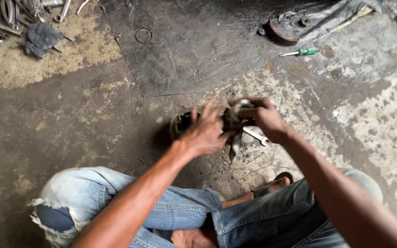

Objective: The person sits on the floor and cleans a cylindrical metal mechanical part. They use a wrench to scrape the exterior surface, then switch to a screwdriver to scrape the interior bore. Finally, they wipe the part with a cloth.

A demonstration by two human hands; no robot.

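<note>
I'm squatting over stained, gritty concrete, my left hand (204, 131) lying fingers spread across a dark, greasy round metal part (180, 123) held just above the floor, beside a black rubbery mat (184, 50). My right hand (263, 118) is curling shut around a grimy rag (233, 126) bunched on that part's end, a steel spanner (256, 136) lying just beneath; a green-handled screwdriver (301, 52) is lying well apart.

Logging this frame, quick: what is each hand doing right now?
Left hand: open, fingers spread against a round metal part.
Right hand: closed around a dirty rag.
</note>
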